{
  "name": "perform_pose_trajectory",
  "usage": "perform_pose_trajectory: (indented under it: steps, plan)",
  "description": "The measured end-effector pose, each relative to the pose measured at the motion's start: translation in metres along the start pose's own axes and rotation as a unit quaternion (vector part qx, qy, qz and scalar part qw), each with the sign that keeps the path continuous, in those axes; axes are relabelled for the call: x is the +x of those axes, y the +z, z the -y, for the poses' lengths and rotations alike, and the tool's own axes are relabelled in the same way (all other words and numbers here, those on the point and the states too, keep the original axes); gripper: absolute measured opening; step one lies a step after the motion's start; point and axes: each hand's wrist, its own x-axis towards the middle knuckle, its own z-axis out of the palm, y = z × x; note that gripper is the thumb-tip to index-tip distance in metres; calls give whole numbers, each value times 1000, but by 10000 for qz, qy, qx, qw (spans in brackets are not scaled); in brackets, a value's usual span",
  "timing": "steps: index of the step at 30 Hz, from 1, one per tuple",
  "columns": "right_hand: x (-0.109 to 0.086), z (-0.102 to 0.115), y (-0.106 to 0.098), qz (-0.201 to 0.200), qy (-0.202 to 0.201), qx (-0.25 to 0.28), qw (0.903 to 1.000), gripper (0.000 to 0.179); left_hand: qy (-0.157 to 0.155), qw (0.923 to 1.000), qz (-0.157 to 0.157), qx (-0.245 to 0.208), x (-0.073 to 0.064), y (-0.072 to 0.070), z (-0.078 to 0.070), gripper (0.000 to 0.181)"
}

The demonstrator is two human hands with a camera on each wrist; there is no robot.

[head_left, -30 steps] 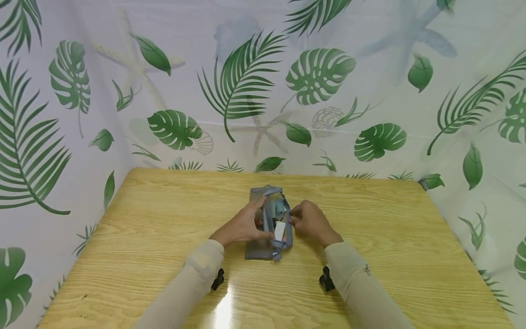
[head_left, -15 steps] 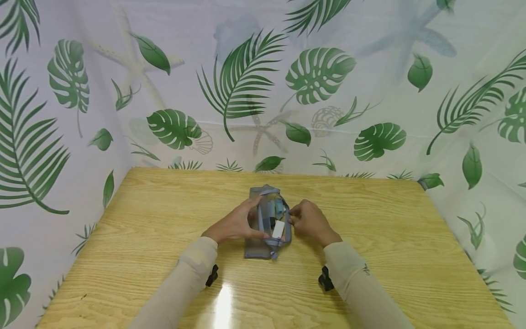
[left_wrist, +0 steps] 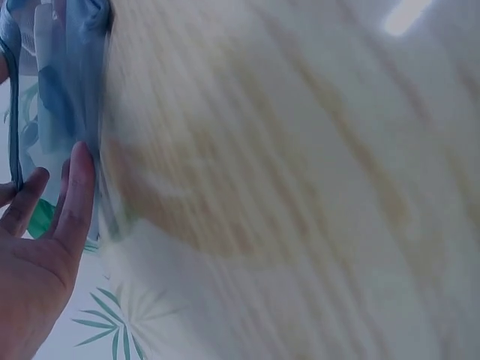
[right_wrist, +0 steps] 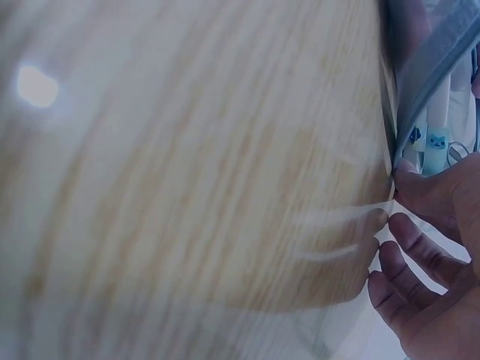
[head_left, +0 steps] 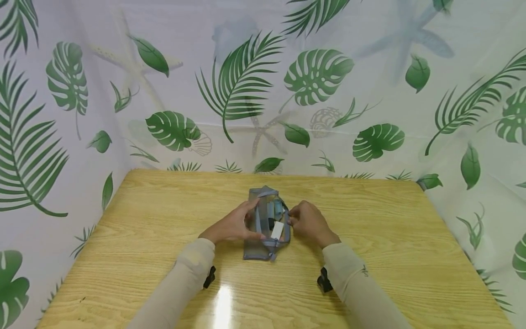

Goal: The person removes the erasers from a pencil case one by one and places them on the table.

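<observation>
A grey-blue see-through zip pouch (head_left: 256, 249) lies on the table with its mouth spread wide. Inside show a white rectangular block (head_left: 277, 230), a light-blue item (head_left: 278, 208) and a small dark item. In the right wrist view, a pen-like item with a cat face (right_wrist: 436, 142) lies behind the rim. My left hand (head_left: 234, 225) holds the pouch's left side, its thumb at the near end and fingers toward the far end. At the opposite rim, my right hand (head_left: 309, 222) pinches the edge between thumb and fingers. The left fingertips are partly hidden by the pouch.
The wood-grain table (head_left: 164, 196) stretches out on both sides of the pouch. Behind it hangs a white cloth (head_left: 255, 27) printed with green leaves and starfish. Black wrist mounts (head_left: 324, 279) sit under both sleeves.
My left hand has shifted slightly left, drawing the pouch's left rim outward, so the mouth is wider and more of the contents shows. The right hand has stayed almost in place.
</observation>
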Motion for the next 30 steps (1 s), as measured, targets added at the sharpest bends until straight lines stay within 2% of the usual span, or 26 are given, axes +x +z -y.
perform_pose_trajectory:
  steps: [5, 9, 19, 30]
  plan:
    - [0, -1, -1, 17, -45, -12, 10000, 18, 265, 9996, 37, -6, 2, 3, 2, 98]
    - [-1, 0, -2, 54, -29, 36, 10000, 20, 327, 9994, 106, 94, 3, 3, -1, 91]
    - [-1, 2, -3, 80, -6, 92, 9999, 20, -22, 9983, -7, 586, 2, 1, -3, 97]
    - [-2, 1, -1, 30, 21, 48, 10000, 20, -318, 9988, 24, 365, -1, -3, -2, 108]
